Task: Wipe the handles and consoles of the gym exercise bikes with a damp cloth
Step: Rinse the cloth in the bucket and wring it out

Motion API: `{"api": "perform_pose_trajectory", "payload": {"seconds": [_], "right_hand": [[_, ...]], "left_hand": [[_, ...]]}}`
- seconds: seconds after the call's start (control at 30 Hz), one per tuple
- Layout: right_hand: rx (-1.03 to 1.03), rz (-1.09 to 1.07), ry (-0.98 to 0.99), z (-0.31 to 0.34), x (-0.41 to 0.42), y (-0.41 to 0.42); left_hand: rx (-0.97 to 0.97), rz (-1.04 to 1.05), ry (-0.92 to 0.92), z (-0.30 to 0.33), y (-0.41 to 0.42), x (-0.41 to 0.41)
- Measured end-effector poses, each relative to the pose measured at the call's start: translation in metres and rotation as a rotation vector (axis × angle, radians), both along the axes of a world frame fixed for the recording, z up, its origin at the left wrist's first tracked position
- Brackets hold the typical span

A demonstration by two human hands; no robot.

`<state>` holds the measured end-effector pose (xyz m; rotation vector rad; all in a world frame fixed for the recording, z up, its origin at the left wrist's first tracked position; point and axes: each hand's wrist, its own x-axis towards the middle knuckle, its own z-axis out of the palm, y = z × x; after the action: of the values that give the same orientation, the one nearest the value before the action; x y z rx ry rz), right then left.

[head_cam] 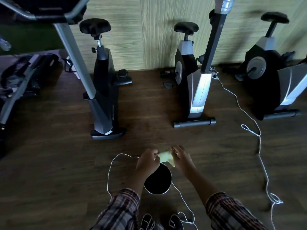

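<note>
Gripping yellow cloth (165, 157), left hand (147, 161) and right hand (181, 159), above bucket (157, 183).

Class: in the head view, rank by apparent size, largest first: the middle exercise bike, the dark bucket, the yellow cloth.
1. middle exercise bike
2. dark bucket
3. yellow cloth

The bucket is nearer the camera, so its true size relative to the bike is exaggerated.

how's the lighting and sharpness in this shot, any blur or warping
Head view: dim overall, with the floor and bike bodies nearly black; the brightest spots are the yellow cloth and a glare strip on the middle bike's silver panel. Both hands, left hand and right hand, look slightly motion-blurred. Wide-angle distortion makes the bike posts lean outward toward the edges.
</note>
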<state>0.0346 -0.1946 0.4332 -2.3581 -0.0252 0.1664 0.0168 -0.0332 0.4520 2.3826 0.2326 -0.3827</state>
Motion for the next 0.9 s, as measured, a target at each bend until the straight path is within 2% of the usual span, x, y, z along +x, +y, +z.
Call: {"api": "perform_pose_trajectory", "payload": {"seconds": [0.1,0.27,0.33,0.43,0.53,0.6,0.77,0.9], "right_hand": [[0.052,-0.014,0.035,-0.002,-0.005,0.002],[0.092,-0.052,0.104,0.001,-0.014,0.005],[0.096,-0.031,0.114,0.004,-0.019,0.006],[0.089,0.009,0.133,0.005,-0.025,0.006],[0.077,0.014,0.113,0.004,-0.031,0.005],[0.08,0.007,0.106,0.004,-0.036,0.002],[0.066,0.082,0.098,0.006,-0.048,-0.004],[0.109,0.075,0.135,0.004,-0.054,-0.025]], "left_hand": [[0.133,-0.125,-0.043,-0.002,0.005,-0.003],[0.22,-0.211,-0.026,-0.005,0.014,-0.01],[0.173,-0.205,-0.073,-0.005,0.016,-0.012],[-0.001,-0.202,-0.167,-0.007,0.014,-0.012],[-0.102,-0.176,-0.167,-0.007,0.009,-0.011],[-0.093,-0.169,-0.187,-0.004,0.005,-0.012],[0.118,-0.251,-0.176,-0.001,-0.008,-0.022],[0.039,-0.111,-0.166,0.008,-0.02,-0.035]]}}
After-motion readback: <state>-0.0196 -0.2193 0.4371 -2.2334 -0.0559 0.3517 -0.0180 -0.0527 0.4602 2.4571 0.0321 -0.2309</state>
